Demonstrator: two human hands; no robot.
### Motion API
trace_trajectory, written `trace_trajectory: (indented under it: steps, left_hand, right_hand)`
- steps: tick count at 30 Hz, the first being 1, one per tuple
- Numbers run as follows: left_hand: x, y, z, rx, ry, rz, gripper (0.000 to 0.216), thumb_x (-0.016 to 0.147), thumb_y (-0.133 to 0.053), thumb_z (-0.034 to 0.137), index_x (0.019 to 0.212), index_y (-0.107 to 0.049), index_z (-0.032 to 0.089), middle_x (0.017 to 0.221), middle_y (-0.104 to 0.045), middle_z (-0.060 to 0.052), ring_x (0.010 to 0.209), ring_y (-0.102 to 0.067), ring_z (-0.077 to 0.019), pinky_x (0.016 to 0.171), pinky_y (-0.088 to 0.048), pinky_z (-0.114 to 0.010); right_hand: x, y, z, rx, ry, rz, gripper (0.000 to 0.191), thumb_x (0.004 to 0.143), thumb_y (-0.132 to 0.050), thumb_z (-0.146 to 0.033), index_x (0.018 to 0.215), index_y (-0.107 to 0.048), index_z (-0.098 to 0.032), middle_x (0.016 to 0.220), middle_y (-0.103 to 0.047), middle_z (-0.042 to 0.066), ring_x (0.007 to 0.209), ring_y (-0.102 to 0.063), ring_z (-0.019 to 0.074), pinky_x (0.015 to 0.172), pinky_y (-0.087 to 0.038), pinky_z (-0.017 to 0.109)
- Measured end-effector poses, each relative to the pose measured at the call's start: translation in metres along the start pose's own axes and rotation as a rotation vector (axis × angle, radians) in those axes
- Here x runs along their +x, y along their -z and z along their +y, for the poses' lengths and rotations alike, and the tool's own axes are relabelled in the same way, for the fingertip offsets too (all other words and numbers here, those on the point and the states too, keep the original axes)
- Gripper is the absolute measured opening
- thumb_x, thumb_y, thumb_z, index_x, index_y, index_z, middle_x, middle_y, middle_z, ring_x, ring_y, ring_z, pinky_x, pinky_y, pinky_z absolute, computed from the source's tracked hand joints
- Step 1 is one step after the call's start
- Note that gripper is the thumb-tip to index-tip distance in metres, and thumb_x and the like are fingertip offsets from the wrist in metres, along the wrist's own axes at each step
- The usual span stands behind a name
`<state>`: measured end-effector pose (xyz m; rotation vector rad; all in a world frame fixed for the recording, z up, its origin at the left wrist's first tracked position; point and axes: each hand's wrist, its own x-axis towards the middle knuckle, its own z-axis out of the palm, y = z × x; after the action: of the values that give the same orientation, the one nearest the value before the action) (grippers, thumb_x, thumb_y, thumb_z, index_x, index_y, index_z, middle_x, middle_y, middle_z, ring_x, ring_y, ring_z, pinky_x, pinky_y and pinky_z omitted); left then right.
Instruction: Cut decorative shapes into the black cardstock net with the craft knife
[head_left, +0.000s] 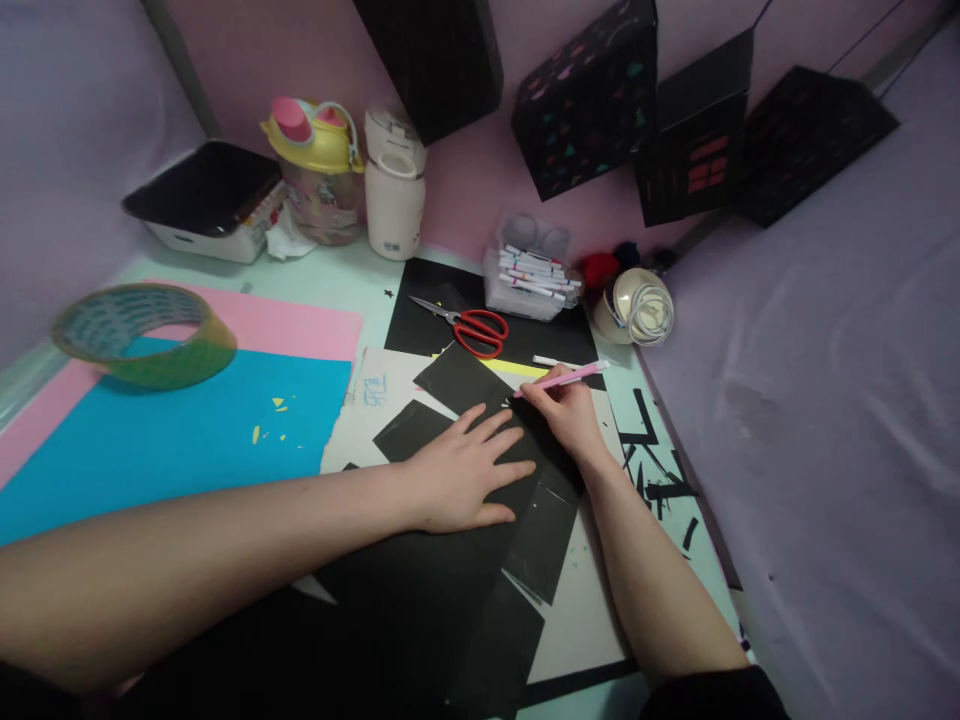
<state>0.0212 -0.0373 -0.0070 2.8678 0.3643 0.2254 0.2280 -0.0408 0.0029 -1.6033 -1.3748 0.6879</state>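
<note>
My left hand [472, 468] lies flat with its fingers spread on black paper [420, 580] in the middle of the table. Closed around a pink pen [562, 378] is my right hand [564, 412], just beyond my left fingertips. The pen's tip points left and meets the black paper or hovers just over it; small pale marks show beside it. Several cut black pieces overlap here, one a strip [465, 378] beyond my left hand. Red-handled scissors [480, 332] rest past that strip, blades pointing left. A white marker [553, 362] lies behind the pink pen.
At left, a wide tape roll [217, 345] stands over blue paper [217, 440] and pink paper [300, 320]. Along the back are a yellow-lidded bottle [322, 200], a white flask [395, 205] and a box of markers [529, 285]. Black scraps [667, 490] litter the right; black paper boxes [589, 100] hang above.
</note>
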Motion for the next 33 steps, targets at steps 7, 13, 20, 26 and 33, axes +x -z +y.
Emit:
trace_trajectory:
  steps: [7,13,20,26,33]
  left_hand:
    - [-0.001,-0.001,-0.001,-0.012,-0.005,0.020,0.059,0.091,-0.047,0.063,0.140,-0.047,0.031,0.150,-0.039,-0.010,0.145,-0.021,-0.0344,0.115,-0.010,-0.055]
    - [0.000,-0.003,0.000,-0.012,-0.004,0.016,0.058,0.091,-0.046,0.063,0.141,-0.047,0.031,0.149,-0.040,-0.010,0.145,-0.021,-0.0340,0.115,-0.011,-0.055]
    - [-0.001,-0.001,0.000,-0.011,-0.005,0.008,0.058,0.092,-0.045,0.063,0.141,-0.047,0.031,0.149,-0.040,-0.010,0.145,-0.021,-0.0343,0.115,-0.011,-0.055]
    - [0.000,-0.003,-0.001,-0.015,-0.005,0.028,0.058,0.092,-0.047,0.063,0.140,-0.047,0.031,0.150,-0.039,-0.009,0.145,-0.021,-0.0337,0.116,-0.010,-0.053]
    - [-0.001,-0.003,-0.001,-0.010,-0.009,0.025,0.059,0.091,-0.049,0.062,0.140,-0.048,0.030,0.149,-0.040,-0.011,0.144,-0.022,-0.0351,0.115,-0.012,-0.055]
  right_hand:
    - [-0.003,0.001,0.006,-0.015,0.116,-0.030,0.017,0.079,-0.071,-0.038,0.076,-0.063,-0.023,0.077,-0.066,0.001,0.074,-0.061,0.0182,0.071,-0.049,0.032]
    - [-0.003,0.009,0.009,0.027,0.045,-0.105,0.017,0.077,-0.074,-0.040,0.082,-0.075,-0.024,0.088,-0.073,0.004,0.082,-0.066,0.0208,0.077,-0.053,0.036]
    - [-0.005,0.011,0.011,0.010,0.043,-0.127,0.020,0.079,-0.071,-0.041,0.086,-0.075,-0.024,0.091,-0.073,0.005,0.076,-0.065,0.0190,0.065,-0.052,0.033]
    - [-0.003,0.010,0.007,-0.173,0.231,-0.131,0.016,0.085,-0.065,-0.035,0.075,-0.065,-0.022,0.075,-0.068,0.002,0.068,-0.061,0.0168,0.062,-0.046,0.030]
    - [-0.004,0.009,0.009,-0.237,0.356,-0.145,0.017,0.088,-0.060,-0.031,0.075,-0.058,-0.022,0.072,-0.066,0.001,0.061,-0.058,0.0142,0.057,-0.043,0.027]
